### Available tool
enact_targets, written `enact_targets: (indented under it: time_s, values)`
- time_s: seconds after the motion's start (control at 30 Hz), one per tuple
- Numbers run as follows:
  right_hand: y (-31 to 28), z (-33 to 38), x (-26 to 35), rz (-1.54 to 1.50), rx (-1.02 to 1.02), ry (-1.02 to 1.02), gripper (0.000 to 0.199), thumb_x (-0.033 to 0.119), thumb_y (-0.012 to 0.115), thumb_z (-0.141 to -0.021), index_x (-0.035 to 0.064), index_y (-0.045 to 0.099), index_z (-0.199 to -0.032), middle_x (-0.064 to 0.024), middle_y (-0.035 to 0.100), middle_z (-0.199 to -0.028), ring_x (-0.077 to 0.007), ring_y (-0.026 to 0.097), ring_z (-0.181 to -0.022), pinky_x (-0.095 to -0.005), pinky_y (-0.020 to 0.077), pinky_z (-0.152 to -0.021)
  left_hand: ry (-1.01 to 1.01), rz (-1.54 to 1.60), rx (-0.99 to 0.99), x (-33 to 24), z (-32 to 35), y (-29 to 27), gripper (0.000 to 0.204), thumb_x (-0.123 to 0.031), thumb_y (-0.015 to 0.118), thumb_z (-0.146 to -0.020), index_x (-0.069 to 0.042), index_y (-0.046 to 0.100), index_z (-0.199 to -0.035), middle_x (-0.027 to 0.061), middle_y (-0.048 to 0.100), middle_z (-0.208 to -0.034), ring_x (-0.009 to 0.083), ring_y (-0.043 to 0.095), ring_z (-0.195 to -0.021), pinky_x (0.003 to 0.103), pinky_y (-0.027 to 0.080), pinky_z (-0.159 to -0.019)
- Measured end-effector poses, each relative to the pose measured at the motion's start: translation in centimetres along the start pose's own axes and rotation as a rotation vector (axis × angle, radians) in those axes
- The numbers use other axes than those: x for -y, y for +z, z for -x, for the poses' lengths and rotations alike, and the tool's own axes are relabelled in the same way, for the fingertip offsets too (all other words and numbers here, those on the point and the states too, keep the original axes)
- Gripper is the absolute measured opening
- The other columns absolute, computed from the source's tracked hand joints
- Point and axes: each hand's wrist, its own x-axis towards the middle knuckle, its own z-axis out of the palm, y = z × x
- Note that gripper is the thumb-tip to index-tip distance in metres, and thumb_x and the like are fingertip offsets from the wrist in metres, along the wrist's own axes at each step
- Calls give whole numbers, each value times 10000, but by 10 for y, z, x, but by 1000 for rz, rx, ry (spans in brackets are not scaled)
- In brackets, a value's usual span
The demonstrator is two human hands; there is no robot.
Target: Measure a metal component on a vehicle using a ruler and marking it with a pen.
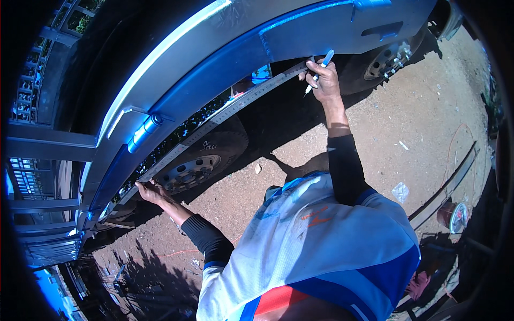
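A long grey measuring strip with tick marks (235,107) runs slantwise below the blue metal side panel (313,35) of a vehicle. My left hand (151,192) is closed at the strip's lower left part, the thumb along its edge; the other fingers are partly hidden. Near the strip's upper right end, my right hand (325,80) is closed around a white pen with a blue end (324,65), its thin point turned down. The fingers of that hand also touch the strip's end, just under the panel's lower edge.
Two vehicle wheels, one near the strip's left half (190,172) and one at the upper right (385,63), stand under the body. A blue cylindrical hinge-like piece (144,132) sticks out at the left. A metal bar (447,184) and a round container (456,217) lie on the dirt ground.
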Motion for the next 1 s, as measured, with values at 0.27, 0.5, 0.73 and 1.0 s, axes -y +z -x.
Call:
enact_targets:
  time_s: [0.27, 0.5, 0.73, 1.0]
  values:
    - [-8, -2, -4, -5, -33, 8, 330, 23, 698, -881, 32, 381, -972, -125, 592, -802, -254, 662, -578, -201, 348, -378, 15, -10, -8, 3, 4, 8, 275, -329, 626, -995, -60, 624, -938, 37, 620, -831, 148, 549, -668, 263, 384, -539]
    - [-7, -3, -5, -22, -14, 29, 365, 20, 704, -876, 45, 357, -988, -120, 583, -815, -264, 666, -582, -204, 354, -373, -46, 32, 200, 3, -23, -38, 291, -300, 614, -1006, -11, 629, -1041, 80, 661, -986, 220, 609, -923, 378, 477, -867]
    - [-3, -1, -3, -15, -52, 17, 371, 23, 702, -882, 39, 350, -997, -114, 581, -800, -258, 663, -575, -205, 360, -374, -22, 6, 194, 2, -15, -26, 265, -303, 610, -1009, -39, 630, -1024, 44, 648, -925, 174, 589, -782, 306, 447, -647]
    - [-4, 0, -3, -17, -21, 13, 350, 23, 692, -892, 42, 355, -984, -113, 579, -772, -249, 660, -566, -207, 360, -378, 6, -13, 61, 1, -1, -7, 273, -311, 579, -1025, -41, 612, -1051, 56, 634, -921, 172, 578, -761, 278, 425, -604]
